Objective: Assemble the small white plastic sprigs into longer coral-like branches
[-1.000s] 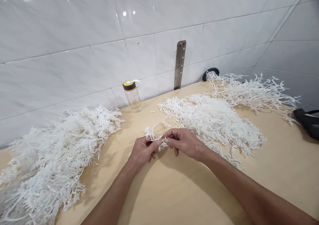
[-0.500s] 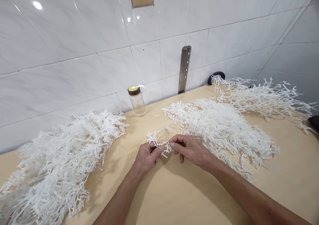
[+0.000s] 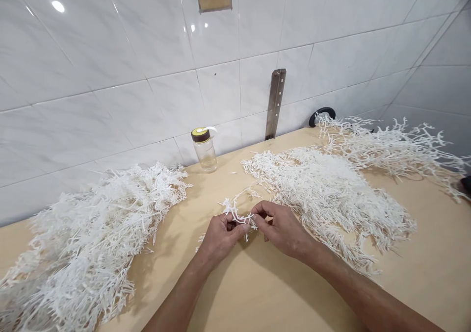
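My left hand (image 3: 222, 237) and my right hand (image 3: 281, 228) meet over the middle of a tan wooden table (image 3: 265, 293). Both pinch the same white branched plastic sprig (image 3: 235, 210), whose thin stem arcs up and back toward the wall. Thumb and forefinger of each hand close on it from either side. A large pile of white plastic sprigs (image 3: 84, 243) lies left of my hands. A second pile of finer white pieces (image 3: 327, 194) lies just right of them.
A clear jar with a brown and yellow lid (image 3: 204, 149) stands against the white tiled wall. A metal bracket (image 3: 275, 104) is fixed to the wall. A third heap of longer white branches (image 3: 393, 143) fills the far right corner beside a black handle (image 3: 321, 113).
The camera has tilted up and shifted a little, so everything sits lower and further right. My hands stay together on the sprig, working it slightly between the fingers.
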Action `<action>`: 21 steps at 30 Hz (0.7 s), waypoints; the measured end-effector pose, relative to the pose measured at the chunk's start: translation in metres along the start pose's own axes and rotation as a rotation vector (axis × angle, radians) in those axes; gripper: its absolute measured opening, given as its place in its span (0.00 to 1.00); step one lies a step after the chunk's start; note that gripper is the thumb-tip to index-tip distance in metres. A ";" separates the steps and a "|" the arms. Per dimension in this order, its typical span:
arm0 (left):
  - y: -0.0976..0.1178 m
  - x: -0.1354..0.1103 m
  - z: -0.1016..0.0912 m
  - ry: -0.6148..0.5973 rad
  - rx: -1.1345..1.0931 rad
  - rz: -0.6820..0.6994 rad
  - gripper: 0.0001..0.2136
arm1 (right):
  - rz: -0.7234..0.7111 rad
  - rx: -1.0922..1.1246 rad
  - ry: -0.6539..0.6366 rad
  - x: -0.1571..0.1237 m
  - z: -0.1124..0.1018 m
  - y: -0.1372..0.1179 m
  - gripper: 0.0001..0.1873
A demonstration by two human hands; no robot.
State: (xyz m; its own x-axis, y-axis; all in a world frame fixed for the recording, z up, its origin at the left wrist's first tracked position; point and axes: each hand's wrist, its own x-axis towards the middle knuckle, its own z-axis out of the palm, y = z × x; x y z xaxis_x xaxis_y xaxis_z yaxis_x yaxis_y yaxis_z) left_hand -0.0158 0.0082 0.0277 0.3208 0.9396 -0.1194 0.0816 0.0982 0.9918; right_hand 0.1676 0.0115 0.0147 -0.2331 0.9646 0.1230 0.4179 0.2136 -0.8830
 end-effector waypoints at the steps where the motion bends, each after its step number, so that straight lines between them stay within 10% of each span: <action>1: 0.000 0.000 0.000 0.006 0.001 -0.006 0.20 | -0.027 -0.062 0.025 0.000 0.001 0.001 0.05; 13: -0.011 0.000 0.009 0.276 0.167 0.041 0.13 | -0.126 -0.306 0.057 0.001 0.012 0.003 0.06; 21: -0.009 -0.001 0.008 0.256 0.095 0.037 0.13 | 0.288 -0.007 0.090 0.012 0.001 0.016 0.04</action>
State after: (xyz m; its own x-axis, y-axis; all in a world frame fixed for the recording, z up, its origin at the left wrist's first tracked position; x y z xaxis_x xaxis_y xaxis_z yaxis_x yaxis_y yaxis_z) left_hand -0.0098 0.0035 0.0188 0.0775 0.9954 -0.0557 0.1659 0.0422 0.9852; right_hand 0.1704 0.0266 0.0016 -0.0256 0.9954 -0.0927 0.4617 -0.0705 -0.8842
